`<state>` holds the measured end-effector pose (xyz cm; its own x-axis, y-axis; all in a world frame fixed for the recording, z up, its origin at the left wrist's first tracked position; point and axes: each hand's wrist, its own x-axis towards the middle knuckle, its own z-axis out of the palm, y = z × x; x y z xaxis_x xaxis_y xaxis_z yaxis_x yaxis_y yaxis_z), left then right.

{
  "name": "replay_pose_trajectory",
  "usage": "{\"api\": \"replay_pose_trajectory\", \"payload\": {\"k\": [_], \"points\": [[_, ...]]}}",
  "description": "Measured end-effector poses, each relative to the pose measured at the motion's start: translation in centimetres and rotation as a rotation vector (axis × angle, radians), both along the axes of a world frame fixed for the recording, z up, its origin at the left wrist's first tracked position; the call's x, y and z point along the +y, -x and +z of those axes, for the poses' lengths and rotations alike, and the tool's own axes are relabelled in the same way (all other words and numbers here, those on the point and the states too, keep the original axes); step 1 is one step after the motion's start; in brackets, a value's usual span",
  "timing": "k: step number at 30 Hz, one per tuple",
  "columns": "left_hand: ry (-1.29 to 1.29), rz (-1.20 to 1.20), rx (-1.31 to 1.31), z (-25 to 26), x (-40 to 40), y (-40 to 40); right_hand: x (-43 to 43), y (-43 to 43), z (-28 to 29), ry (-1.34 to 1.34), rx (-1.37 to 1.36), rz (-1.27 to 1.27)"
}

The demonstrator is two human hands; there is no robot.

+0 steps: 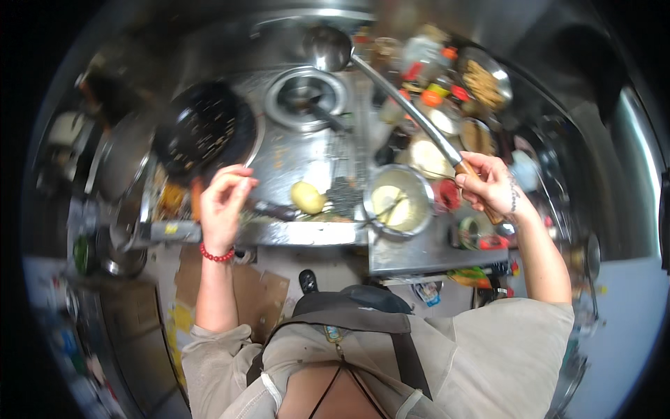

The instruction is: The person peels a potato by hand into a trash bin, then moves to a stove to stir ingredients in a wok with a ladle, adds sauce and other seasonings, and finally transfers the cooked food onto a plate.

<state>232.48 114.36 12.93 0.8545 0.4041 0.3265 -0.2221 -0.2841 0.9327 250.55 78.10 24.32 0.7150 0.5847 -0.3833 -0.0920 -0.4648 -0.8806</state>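
Observation:
My right hand (489,186) grips the wooden handle of a long metal ladle (408,107), whose round bowl reaches up to the back of the counter. My left hand (225,199) is raised near the counter's front edge, its fingertips drawn together; whether they pinch anything cannot be told. Behind it sits a black wok (201,131) with pale bits of food inside. A metal pot (301,99) with a dark-handled utensil in it stands below the ladle's bowl. A peeled potato (308,198) lies near the front edge, left of a metal pot of pale yellow contents (395,204).
Bottles and jars with orange and red caps (432,98) crowd the right side, beside a metal bowl of light brown food (484,84). A roll of tape (471,230) lies at the right front. Flattened cardboard (256,293) covers part of the floor.

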Motion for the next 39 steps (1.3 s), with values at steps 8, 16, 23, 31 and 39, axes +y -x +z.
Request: {"api": "replay_pose_trajectory", "payload": {"k": [8,16,23,31,39], "points": [[0.601,-0.851,0.511,-0.2,-32.6,-29.5,-22.3,-4.0,3.8,-0.376,0.056,-0.551],[0.959,-0.656,0.775,-4.6,-39.2,-49.6,-38.1,-12.5,-1.2,-0.415,0.111,-0.791],[1.405,-0.841,0.809,1.9,-40.0,-49.0,-42.0,-19.8,-7.6,-0.586,0.261,-0.756],[1.176,-0.785,0.594,9.1,-39.9,-46.9,-35.0,-28.8,-11.2,-0.247,0.083,-0.444],[1.207,-0.821,0.601,9.8,-39.8,-46.4,-31.8,-28.7,-9.4,-0.274,0.302,-0.683]]}}
